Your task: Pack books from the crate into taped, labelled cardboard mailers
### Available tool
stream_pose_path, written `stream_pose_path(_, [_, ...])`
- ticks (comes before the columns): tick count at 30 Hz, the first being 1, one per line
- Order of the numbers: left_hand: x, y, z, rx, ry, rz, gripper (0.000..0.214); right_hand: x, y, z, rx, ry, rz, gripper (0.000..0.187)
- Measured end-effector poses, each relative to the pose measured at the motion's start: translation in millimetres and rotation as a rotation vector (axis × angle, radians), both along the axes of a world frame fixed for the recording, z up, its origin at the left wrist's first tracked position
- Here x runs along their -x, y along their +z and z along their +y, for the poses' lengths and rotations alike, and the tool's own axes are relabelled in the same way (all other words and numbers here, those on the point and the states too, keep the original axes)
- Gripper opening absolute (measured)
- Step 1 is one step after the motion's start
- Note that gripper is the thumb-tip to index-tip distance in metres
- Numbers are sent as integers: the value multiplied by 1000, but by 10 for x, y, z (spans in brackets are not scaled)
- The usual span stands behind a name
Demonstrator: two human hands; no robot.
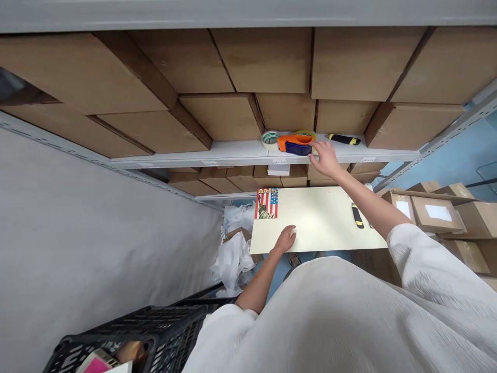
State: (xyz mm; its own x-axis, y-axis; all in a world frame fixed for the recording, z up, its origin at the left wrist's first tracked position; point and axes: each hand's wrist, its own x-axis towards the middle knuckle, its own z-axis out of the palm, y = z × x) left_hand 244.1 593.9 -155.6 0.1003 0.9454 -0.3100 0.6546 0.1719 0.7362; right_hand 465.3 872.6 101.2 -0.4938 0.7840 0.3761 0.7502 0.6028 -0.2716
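Note:
My right hand (326, 158) reaches to the shelf, its thumb and fingers around the right end of an orange and dark blue tape dispenser (295, 144). The dispenser rests on the shelf, between a roll of tape (271, 140) and a black and yellow utility knife (344, 139). My left hand (286, 239) lies on the pale table (310, 223) near its front edge, fingers loosely apart and holding nothing. A book (266, 203) with a flag and statue cover lies at the table's far left corner. Another utility knife (357, 216) lies on the right side.
Cardboard boxes (267, 59) fill the metal shelves (233, 158) ahead. More boxes (437, 213) are stacked at the right. Crumpled white packing material (233, 259) lies left of the table. A black plastic crate (171, 336) with items inside stands at lower left, beside a grey wall.

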Motion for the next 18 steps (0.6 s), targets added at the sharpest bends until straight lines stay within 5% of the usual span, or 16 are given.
stream_pose_path(10, [307, -5, -4, -33, 37, -22, 40, 392, 56, 434, 24, 3, -164, 47])
stream_pose_path(18, [361, 2, 79, -20, -19, -30, 40, 126, 17, 65, 60, -30, -142, 44])
